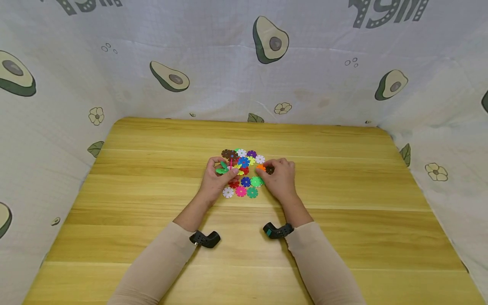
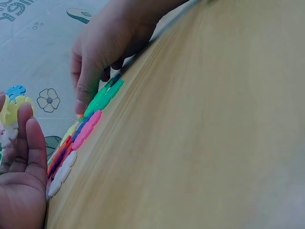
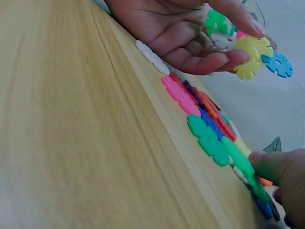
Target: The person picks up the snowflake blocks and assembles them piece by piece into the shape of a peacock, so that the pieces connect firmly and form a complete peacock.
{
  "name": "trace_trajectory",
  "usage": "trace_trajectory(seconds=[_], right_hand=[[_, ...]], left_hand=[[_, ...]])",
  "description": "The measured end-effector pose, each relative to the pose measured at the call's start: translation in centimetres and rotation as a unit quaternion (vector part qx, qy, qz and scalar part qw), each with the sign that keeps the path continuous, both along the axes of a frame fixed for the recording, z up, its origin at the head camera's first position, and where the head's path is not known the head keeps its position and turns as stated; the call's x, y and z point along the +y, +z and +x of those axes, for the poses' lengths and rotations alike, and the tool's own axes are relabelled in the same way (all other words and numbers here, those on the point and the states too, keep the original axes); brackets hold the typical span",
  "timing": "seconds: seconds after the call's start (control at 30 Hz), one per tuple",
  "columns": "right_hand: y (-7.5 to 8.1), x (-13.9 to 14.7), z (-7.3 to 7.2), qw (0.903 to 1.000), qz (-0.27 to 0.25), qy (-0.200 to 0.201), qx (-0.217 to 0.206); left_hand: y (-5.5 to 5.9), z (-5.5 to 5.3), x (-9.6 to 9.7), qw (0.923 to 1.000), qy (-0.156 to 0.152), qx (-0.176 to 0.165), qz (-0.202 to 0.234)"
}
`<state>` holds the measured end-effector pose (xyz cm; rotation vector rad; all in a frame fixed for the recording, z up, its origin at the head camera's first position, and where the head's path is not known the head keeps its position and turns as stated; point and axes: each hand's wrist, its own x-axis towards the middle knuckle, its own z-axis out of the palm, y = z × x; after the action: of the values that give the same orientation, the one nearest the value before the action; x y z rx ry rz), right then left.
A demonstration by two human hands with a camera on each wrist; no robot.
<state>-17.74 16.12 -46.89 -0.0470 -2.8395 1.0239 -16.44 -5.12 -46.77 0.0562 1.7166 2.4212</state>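
My left hand (image 1: pixel 214 181) holds a small joined cluster of notched plastic discs above the table. The cluster has a yellow disc (image 3: pixel 246 59), a blue disc (image 3: pixel 278 64), a green disc (image 3: pixel 217 22) and some white and pink. To the right, my right hand (image 1: pixel 281 180) is down at the table, its thumb and fingers pinching an orange disc (image 1: pixel 261 167); the fingers partly cover it. A dark brown disc (image 1: pixel 270 170) lies beneath those fingers. Between the hands, loose discs lie flat, among them a pink disc (image 1: pixel 241 191) and a green disc (image 1: pixel 256 181).
More loose discs lie beyond the hands, including a brown disc (image 1: pixel 226 153), a purple disc (image 1: pixel 251 154) and a white disc (image 1: pixel 260 159). They rest on a wood-grain table (image 1: pixel 343 178). A pale cloth with avocado prints (image 1: pixel 221 55) hangs behind and at both sides.
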Motion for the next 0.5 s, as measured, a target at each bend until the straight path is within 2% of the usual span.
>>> trace_trajectory(seconds=[0.13, 0.27, 0.37, 0.5], right_hand=[[-0.03, -0.11, -0.01, 0.9986, -0.052, 0.004, 0.006], [-0.12, -0.24, 0.02, 0.9916, -0.128, 0.011, 0.017], [-0.04, -0.44, 0.1, 0.9784, -0.204, 0.025, 0.021], [0.28, -0.76, 0.28, 0.9515, -0.302, 0.058, 0.012]], left_hand=[[-0.07, -0.05, -0.07, 1.0, -0.004, -0.007, 0.0], [-0.16, -0.09, -0.14, 0.9997, -0.01, -0.016, -0.016], [-0.21, -0.12, -0.21, 0.9991, -0.014, -0.02, -0.034], [-0.35, -0.23, -0.26, 0.9987, -0.016, -0.016, -0.046]])
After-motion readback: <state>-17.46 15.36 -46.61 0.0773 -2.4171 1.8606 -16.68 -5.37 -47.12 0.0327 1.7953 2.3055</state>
